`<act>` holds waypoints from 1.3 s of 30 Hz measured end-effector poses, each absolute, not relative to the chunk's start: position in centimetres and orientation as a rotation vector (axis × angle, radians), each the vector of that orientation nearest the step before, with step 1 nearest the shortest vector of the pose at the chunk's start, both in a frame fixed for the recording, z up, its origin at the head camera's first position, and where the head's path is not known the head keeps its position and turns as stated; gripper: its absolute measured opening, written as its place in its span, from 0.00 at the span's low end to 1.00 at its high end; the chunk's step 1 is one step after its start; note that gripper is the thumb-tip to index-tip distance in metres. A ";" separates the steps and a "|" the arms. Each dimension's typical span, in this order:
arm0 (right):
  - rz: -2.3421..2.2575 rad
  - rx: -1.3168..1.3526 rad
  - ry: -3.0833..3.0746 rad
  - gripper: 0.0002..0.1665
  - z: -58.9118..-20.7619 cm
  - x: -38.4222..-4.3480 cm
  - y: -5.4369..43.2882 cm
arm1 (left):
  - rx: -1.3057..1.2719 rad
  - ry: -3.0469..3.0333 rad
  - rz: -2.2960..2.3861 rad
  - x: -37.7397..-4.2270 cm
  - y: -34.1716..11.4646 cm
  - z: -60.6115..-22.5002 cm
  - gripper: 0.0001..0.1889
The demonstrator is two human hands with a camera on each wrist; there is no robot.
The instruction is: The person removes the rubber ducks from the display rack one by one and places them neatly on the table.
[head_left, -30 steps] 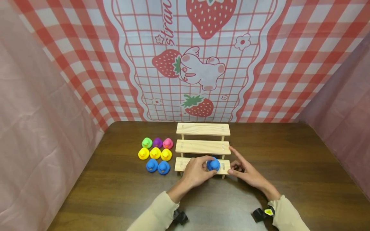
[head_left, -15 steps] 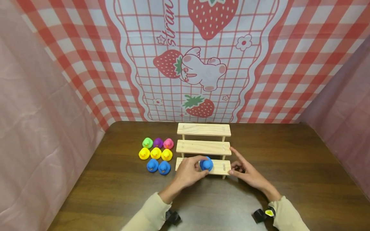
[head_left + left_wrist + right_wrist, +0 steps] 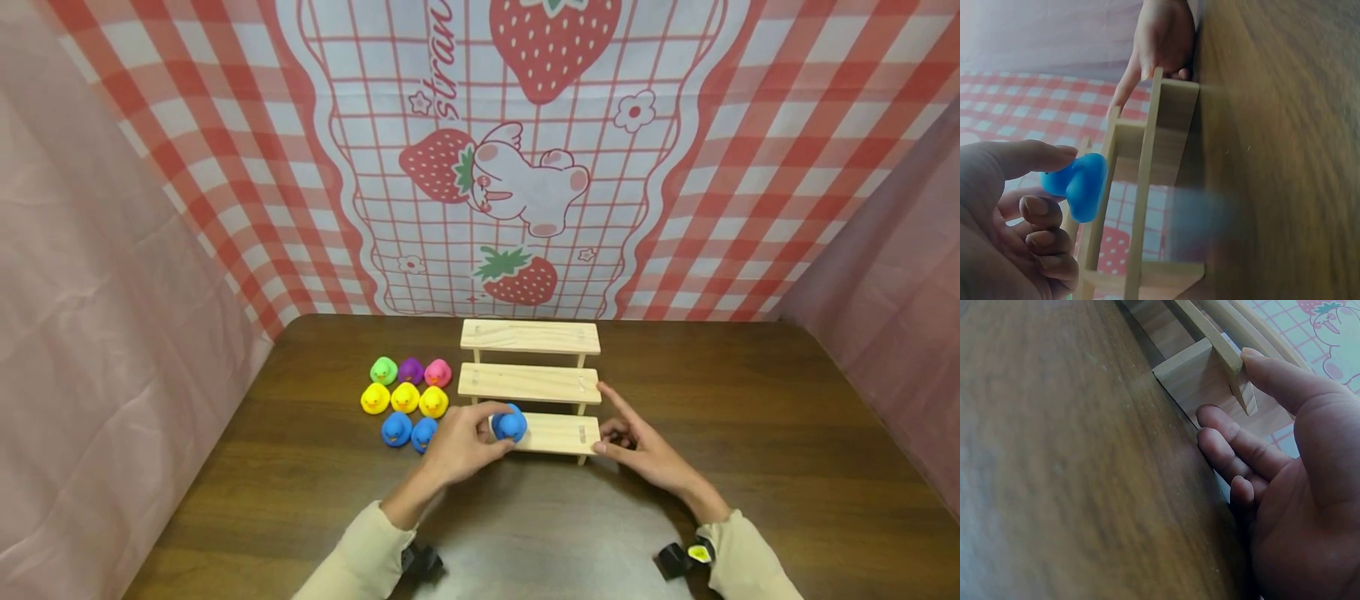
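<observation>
I see my left hand (image 3: 459, 443) pinching a blue duck (image 3: 510, 424) on the lowest step of the wooden rack (image 3: 557, 434), toward its left end. My right hand (image 3: 643, 451) rests against the rack's right end, fingers (image 3: 1244, 450) relaxed, gripping nothing.

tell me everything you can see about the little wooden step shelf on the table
The wooden step shelf is pale, unpainted wood: three flat plank steps rising toward the back, on thin legs. It stands upright on the dark table. The right hand touches its right end; the left hand holds a blue duck on the lowest step.
</observation>
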State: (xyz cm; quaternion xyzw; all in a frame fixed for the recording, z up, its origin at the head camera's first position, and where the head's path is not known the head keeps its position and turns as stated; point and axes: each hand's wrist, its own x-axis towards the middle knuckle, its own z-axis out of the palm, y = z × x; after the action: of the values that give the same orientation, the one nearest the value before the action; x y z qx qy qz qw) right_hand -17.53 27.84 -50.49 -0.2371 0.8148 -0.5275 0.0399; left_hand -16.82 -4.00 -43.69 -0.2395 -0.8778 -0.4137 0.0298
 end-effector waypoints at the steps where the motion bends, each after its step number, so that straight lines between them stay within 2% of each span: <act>1: -1.614 -0.723 2.496 0.52 -50.5 -17.5 27.9 | -0.732 -2.713 -1.286 -16.8 -4.3 -43.6 0.18; 39: -1.619 -0.763 2.499 0.52 -50.8 -17.6 27.9 | -0.528 -2.679 -1.247 -17.2 -15.0 -42.0 0.17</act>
State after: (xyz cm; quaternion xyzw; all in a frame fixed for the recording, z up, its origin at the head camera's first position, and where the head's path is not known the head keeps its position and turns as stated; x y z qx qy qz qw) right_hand -17.59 27.90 -50.80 -0.2482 0.8124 -0.5265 0.0340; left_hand -17.16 -15.03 -41.98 -0.1754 -0.8903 -0.4143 0.0697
